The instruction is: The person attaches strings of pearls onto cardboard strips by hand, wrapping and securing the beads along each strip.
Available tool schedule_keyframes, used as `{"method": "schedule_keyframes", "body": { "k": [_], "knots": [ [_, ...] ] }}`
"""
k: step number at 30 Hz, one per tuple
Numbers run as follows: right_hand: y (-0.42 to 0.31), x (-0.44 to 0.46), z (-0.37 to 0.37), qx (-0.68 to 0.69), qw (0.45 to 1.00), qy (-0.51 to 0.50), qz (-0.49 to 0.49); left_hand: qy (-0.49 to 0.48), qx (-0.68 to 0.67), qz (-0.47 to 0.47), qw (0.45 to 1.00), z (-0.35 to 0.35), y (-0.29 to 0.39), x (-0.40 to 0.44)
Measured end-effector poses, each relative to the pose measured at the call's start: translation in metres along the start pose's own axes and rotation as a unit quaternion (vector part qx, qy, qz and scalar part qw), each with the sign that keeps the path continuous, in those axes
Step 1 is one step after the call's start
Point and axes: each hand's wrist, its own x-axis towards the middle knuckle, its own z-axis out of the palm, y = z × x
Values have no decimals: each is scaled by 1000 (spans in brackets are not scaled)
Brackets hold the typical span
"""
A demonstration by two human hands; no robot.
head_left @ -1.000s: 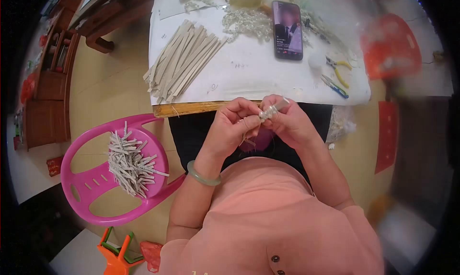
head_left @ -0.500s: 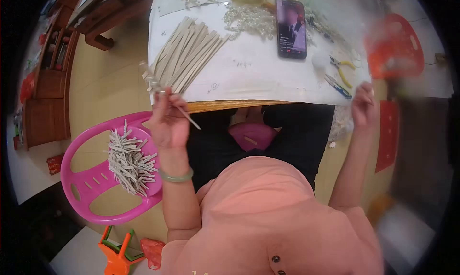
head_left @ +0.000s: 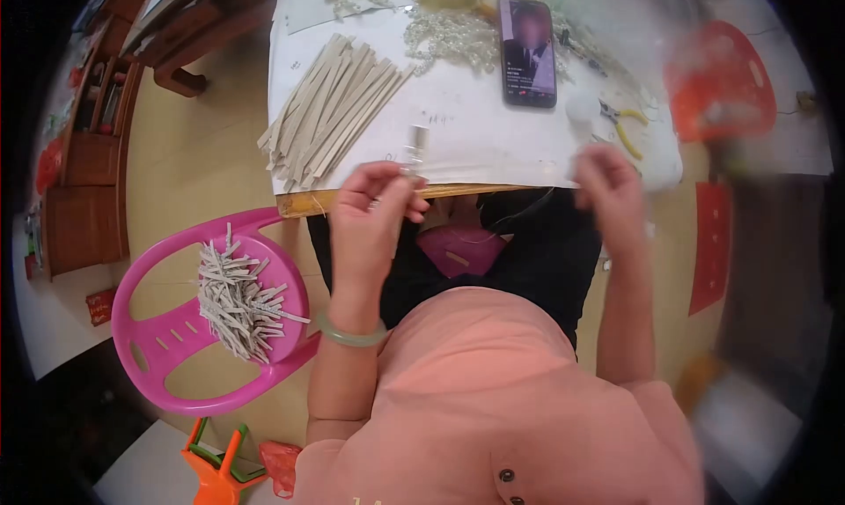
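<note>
My left hand [head_left: 378, 201] is closed at the table's front edge, pinching a small shiny silvery piece [head_left: 417, 144] that stands up from the fingertips; its exact kind is unclear. My right hand [head_left: 612, 188], somewhat blurred, is closed over the front right of the table. A thin thread [head_left: 515, 216] curves from near its fingertips down across my lap. Left of my left hand, a fanned pile of pale flat strips [head_left: 339, 109] lies on the white table cover [head_left: 475, 148]. Yellow-handled pliers [head_left: 627, 133] lie just beyond my right hand.
A phone [head_left: 528, 54] and clear beads [head_left: 453, 40] lie farther back on the table. At left, a pink chair [head_left: 163, 324] carries a heap of short twisted strips [head_left: 238, 302]. A red chair [head_left: 726, 82] stands at right. Below left is a small orange stool [head_left: 211, 479].
My left hand has moved right, away from the strip pile, and the pale strip is gone from it. A strip now juts from the chair heap. My right hand has moved left, over the blue-handled tool.
</note>
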Motion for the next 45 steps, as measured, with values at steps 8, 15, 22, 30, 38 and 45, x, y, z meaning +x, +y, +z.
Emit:
{"method": "schedule_keyframes", "body": {
  "k": [8,15,22,30,38,45],
  "knots": [
    [-8,-6,81,-56,981,-145,-119,-55,173,9,983,24,-14,-19],
    [24,2,70,225,962,-139,63,-126,-35,-217,967,16,-24,-9],
    [29,4,71,248,954,-157,60,-102,-118,-253,955,15,-26,-11],
    [15,42,39,23,990,-51,-129,-59,-23,-157,986,14,-26,-9],
    [23,90,21,-399,841,29,-364,-46,8,-123,991,11,-31,0],
    [19,123,19,-426,816,64,-385,-44,-12,-148,988,10,-37,9]
  ]
}}
